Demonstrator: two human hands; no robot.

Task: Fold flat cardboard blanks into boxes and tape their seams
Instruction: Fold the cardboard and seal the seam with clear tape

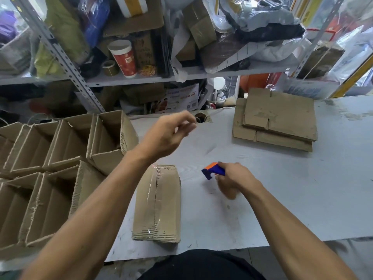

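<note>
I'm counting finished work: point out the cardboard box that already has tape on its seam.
The closed box lying on the table before the person, clear tape along its seam; the boxes at left stand open.

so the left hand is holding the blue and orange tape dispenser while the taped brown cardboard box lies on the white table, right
Not quite: the head view shows the right hand gripping the blue and orange tape dispenser, not the left. The left hand is raised above the table, holding nothing that can be seen. The taped brown cardboard box does lie on the white table.
</note>
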